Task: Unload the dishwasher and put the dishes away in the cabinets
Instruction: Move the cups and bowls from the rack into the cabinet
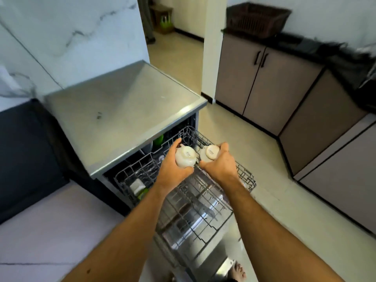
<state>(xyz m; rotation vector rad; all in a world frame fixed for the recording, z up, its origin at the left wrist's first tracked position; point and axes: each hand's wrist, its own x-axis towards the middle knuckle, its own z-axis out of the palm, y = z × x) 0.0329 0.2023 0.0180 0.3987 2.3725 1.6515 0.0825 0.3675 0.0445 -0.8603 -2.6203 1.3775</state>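
Both hands are over the pulled-out upper rack (242,171) of the dishwasher (195,231), each with a white cup. Left hand (173,169): grip curled around the left cup (185,157), thumb up over its far side, cup turned so its base faces the camera. Right hand (220,161): grip wrapped around the right cup (209,153), also base toward the camera. The cups sit just beside each other, above the rack's wire tines; can't tell whether either touches the rack.

Dishwasher door is down, steel inner face visible through the rack wires. Other items in the rack: a white cup-like piece (136,185) with something green next to it at the left edge, a green item (158,140) further back under the counter. Blurry, can't identify more.

Steel counter (122,102) tops the dishwasher. Beige cabinets (262,86) with dark handles stand across the floor at right, doors closed, a brown basket (256,19) on top. A bare foot (238,271) shows at the bottom edge beside the door.
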